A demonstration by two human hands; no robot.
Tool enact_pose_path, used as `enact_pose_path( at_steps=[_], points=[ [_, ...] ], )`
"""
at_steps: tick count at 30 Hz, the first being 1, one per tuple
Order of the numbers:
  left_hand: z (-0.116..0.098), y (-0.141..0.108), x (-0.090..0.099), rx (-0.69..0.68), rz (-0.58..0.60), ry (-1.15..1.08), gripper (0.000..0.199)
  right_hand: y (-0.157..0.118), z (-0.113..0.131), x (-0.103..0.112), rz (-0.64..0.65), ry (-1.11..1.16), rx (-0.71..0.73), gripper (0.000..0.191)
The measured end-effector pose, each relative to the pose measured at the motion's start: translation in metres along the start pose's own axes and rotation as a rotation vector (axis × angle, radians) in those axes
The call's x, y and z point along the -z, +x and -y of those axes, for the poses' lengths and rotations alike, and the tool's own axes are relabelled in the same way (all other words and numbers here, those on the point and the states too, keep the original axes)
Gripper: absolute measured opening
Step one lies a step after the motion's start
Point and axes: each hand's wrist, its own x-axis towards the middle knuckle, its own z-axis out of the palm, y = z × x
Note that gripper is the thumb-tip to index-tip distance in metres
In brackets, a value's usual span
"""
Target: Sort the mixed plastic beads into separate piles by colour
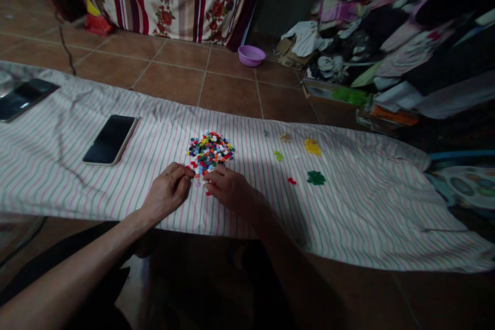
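A heap of small mixed-colour tiles or beads (211, 150) lies on the striped cloth (154, 175). At its near left edge is my left hand (168, 188), with thumb and fingertips pinched together; whatever they hold is too small to make out. My right hand (230, 185) is at the near right edge, fingers bent and drawn together over the pieces, and its fingertips are partly hidden. A few loose pieces, among them a pink one (198, 184) and a red one (208, 194), lie between the two hands.
Right of the heap lie single-colour groups: yellow (312, 147), dark green (316, 178), light green (278, 155), red (291, 181) and tan (285, 137). Two phones (111, 139) rest at left. Beyond are a purple basin (251, 55) and piled clothes (348, 26).
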Motion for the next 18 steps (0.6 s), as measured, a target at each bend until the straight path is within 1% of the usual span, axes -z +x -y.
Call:
enact_pose_path(
  at_steps=[4, 7, 9, 14, 18],
  points=[
    [-0.001, 0.000, 0.000, 0.013, 0.016, 0.009, 0.021, -0.001, -0.006, 0.002, -0.160, 0.236, -0.054, 0.009],
    [0.000, 0.000, 0.000, 0.008, 0.026, 0.036, 0.022, -0.004, -0.007, 0.005, -0.207, 0.402, -0.136, 0.009],
    [0.001, -0.001, 0.000, 0.007, 0.033, 0.050, 0.022, -0.006, -0.008, 0.006, -0.220, 0.468, -0.179, 0.010],
    [0.002, -0.002, 0.000, -0.003, 0.028, 0.066, 0.021, -0.009, -0.019, 0.006, -0.267, 0.443, -0.180, 0.010],
    [0.002, -0.001, 0.000, -0.012, 0.029, 0.076, 0.021, -0.013, -0.028, 0.013, -0.320, 0.450, -0.205, 0.012]
  ],
)
